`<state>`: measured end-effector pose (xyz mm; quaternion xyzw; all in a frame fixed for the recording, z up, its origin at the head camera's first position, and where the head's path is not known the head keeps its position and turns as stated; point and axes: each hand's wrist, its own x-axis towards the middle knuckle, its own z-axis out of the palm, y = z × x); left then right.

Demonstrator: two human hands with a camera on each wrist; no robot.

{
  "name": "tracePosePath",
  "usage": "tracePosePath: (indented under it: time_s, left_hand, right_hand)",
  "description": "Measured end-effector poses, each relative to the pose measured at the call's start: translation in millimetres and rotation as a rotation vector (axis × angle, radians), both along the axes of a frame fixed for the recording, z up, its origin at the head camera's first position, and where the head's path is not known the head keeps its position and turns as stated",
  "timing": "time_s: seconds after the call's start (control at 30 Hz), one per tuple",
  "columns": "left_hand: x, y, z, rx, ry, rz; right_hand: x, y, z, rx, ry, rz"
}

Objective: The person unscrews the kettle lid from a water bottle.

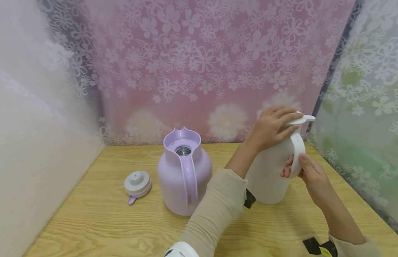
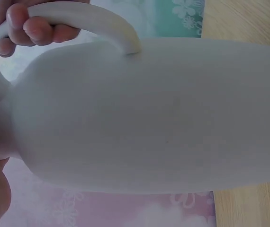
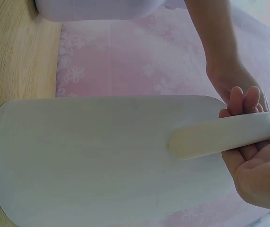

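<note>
A white vacuum jug (image 1: 267,178) stands on the right part of the table. My left hand (image 1: 271,128) lies over its top and grips the white lid (image 1: 309,118), whose tab sticks out to the right past the fingers. The left thumb is hidden in the head view. Lower down, my right hand (image 1: 314,176) holds the jug's curved handle (image 1: 299,146), its fingers (image 3: 237,101) wrapped through the loop. Left of the white jug stands a lilac vacuum jug (image 1: 173,178) with its mouth uncovered, showing a shiny inner neck.
A grey and lilac stopper (image 1: 137,184) lies on the wood-grain table (image 1: 89,221), left of the lilac jug. Flowered pink sheeting (image 1: 192,64) hangs behind the table. A pale panel (image 1: 41,125) bounds the left side and a greenish flowered sheet (image 1: 362,107) the right.
</note>
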<state>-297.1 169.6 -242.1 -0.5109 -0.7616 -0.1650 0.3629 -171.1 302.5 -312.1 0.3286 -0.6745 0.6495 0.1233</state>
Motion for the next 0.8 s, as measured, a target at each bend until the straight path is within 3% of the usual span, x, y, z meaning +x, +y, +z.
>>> tracePosePath:
  time_s: [0.07,0.17,0.4,0.6,0.8]
  left_hand:
    - [0.9,-0.9,1.1,-0.021,-0.019,0.019]
    - [6.7,-0.6,3.7,-0.06,-0.05,0.094]
    - [27.9,15.2,13.2,-0.161,-0.221,0.432]
    - [42.1,38.9,22.8,-0.207,-0.251,0.693]
    - [47.4,45.1,26.0,-0.164,-0.233,0.758]
  right_hand:
    - [-0.3,-0.6,0.6,0.006,0.004,-0.001]
    - [-0.7,-0.7,0.8,-0.003,0.003,0.006]
    - [0.7,-0.1,-3.2,-0.033,-0.025,0.004]
    - [2.5,0.3,-5.0,-0.039,-0.038,-0.038]
    - [0.5,-1.2,-4.2,-0.029,-0.025,-0.028]
